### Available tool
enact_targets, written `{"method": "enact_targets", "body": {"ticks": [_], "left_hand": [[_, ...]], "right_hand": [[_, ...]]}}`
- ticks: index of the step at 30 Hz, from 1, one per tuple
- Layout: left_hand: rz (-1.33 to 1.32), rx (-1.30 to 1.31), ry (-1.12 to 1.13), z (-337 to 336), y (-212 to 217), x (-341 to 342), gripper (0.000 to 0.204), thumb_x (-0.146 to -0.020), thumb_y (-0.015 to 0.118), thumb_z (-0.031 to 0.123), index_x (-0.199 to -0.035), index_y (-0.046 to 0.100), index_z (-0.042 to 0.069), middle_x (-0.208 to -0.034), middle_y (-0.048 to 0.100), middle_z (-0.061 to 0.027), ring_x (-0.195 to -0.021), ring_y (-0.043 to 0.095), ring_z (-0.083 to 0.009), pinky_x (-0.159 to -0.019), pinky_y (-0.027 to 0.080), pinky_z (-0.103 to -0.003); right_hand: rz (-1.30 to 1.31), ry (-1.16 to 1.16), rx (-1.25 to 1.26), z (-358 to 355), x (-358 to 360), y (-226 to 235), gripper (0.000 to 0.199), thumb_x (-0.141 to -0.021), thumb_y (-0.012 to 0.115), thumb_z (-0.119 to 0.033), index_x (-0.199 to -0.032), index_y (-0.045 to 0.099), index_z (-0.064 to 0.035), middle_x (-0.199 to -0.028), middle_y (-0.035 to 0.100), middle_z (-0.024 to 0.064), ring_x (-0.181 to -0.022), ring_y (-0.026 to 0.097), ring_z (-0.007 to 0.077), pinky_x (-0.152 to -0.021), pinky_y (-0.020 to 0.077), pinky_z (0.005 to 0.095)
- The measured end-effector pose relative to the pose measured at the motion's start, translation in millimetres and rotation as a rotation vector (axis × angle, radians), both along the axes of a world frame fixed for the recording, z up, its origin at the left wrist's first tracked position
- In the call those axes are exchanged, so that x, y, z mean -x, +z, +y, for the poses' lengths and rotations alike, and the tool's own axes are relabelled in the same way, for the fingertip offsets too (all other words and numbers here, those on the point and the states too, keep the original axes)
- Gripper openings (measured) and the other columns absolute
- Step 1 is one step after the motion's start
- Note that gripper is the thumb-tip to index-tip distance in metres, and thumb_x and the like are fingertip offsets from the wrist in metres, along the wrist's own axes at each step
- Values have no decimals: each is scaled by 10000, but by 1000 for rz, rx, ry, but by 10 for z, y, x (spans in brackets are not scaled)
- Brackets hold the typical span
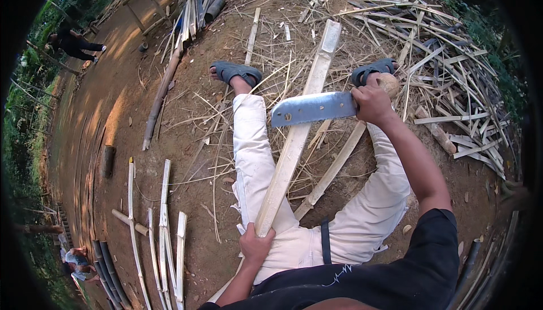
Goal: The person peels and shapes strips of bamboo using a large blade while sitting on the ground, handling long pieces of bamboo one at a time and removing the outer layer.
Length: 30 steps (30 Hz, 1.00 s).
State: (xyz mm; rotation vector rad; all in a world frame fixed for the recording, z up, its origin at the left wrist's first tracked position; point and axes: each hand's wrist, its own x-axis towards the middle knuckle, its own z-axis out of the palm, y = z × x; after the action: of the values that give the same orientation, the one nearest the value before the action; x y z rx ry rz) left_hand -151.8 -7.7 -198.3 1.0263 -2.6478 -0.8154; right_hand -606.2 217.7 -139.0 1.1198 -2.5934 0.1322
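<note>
A long split bamboo strip (289, 154) slants from my lap up and away between my legs, its pale inner side facing up. My left hand (256, 245) is closed around its near end, by my left thigh. In my right hand (372, 102) is a machete (314, 110) with a broad, blunt-ended blade and a round wooden handle end. The blade lies crosswise over the strip, pointing left; whether it touches the bamboo I cannot tell. Beneath, another bamboo strip (334, 168) rests on the ground between my legs.
Thin shavings (212, 123) litter the dirt around my sandalled feet. A large heap of split bamboo (447, 67) lies at the right. Several strips (164, 231) and a short log (108, 160) are on the left. Two people (73, 43) are at the far left, one standing.
</note>
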Motion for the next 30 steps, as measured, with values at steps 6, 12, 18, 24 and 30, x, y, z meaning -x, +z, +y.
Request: {"method": "enact_targets", "body": {"ticks": [6, 12, 18, 24, 30], "left_hand": [[-10, -15, 13, -29, 3, -27, 404, -683, 817, 310, -786, 549, 26, -645, 629, -232, -619, 653, -430, -573, 521, -499], [9, 3, -13, -32, -15, -56, 388, -678, 816, 296, -787, 558, 28, -635, 632, -220, -595, 651, -425, -564, 521, -499], [-36, -39, 8, -1, 26, -57, 398, -671, 820, 301, -793, 558, 27, -623, 622, -214, -593, 647, -429, -566, 521, -494], [9, -10, 13, -33, 7, 11, 403, -668, 823, 298, -771, 538, 33, -608, 610, -211, -587, 640, -433, -551, 516, -496], [-13, -12, 6, -23, 0, -40, 404, -661, 818, 299, -774, 539, 30, -609, 611, -215, -578, 643, -430, -548, 520, -495]], "right_hand": [[-99, -141, 74, -158, 9, 16, 182, -744, 688, -178, -848, 621, -45, -830, 704, 172, -744, 682, 356, -757, 540, 438], [-188, -338, -27, -95, 434, 144, 205, -771, 678, -184, -916, 656, -40, -860, 710, 193, -836, 703, 376, -770, 547, 483], [-151, -1, -79, -207, 74, 224, 194, -764, 687, -205, -877, 636, -54, -837, 702, 174, -811, 693, 370, -749, 548, 476], [-175, -222, -41, -119, 451, 296, 209, -780, 685, -231, -847, 627, -42, -835, 708, 176, -786, 704, 365, -731, 562, 466], [-46, 79, -164, -94, 246, 138, 190, -768, 668, -203, -904, 631, -76, -855, 716, 164, -805, 715, 337, -753, 553, 438]]}}
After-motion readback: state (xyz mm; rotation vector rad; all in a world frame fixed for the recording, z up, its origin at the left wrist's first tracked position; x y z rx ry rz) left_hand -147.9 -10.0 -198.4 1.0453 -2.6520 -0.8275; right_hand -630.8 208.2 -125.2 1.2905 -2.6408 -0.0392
